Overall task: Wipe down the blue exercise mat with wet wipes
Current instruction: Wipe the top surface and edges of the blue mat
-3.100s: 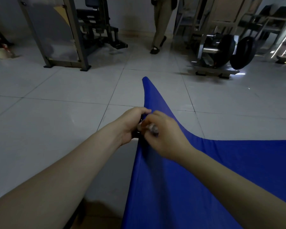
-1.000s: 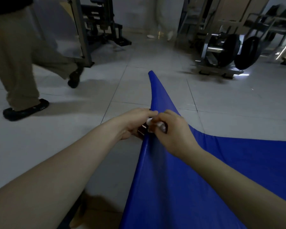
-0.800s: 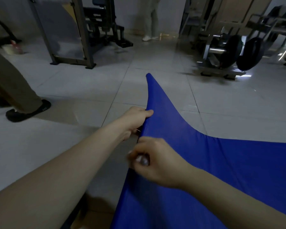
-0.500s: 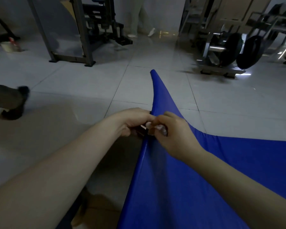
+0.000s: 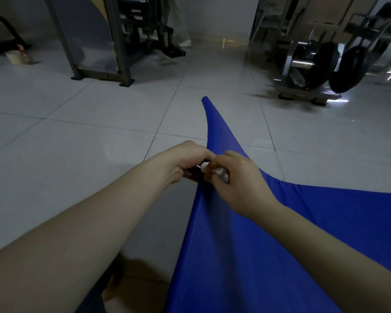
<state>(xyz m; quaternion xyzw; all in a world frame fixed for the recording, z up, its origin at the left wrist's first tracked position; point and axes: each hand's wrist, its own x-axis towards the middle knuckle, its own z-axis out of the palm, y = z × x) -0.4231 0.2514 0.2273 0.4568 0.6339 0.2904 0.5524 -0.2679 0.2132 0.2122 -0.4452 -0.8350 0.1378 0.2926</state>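
Observation:
The blue exercise mat (image 5: 235,256) runs from the lower right up to a narrow point in the middle of the tiled floor, its left edge raised. My left hand (image 5: 185,161) grips that raised edge, fingers curled round it. Right beside it, my right hand (image 5: 239,184) pinches a small whitish wet wipe (image 5: 222,175) against the same edge. Most of the wipe is hidden inside my fingers. The two hands touch or nearly touch.
A grey machine frame (image 5: 113,41) stands at the back left, with a small pale object (image 5: 18,56) on the floor at the far left. Black weight plates on a metal rack (image 5: 321,64) sit at the back right. A person's legs (image 5: 178,23) show at the back.
My right hand slid down the mat edge toward me, then came back up beside my left hand. A person who crossed the floor on the left has gone out of view.

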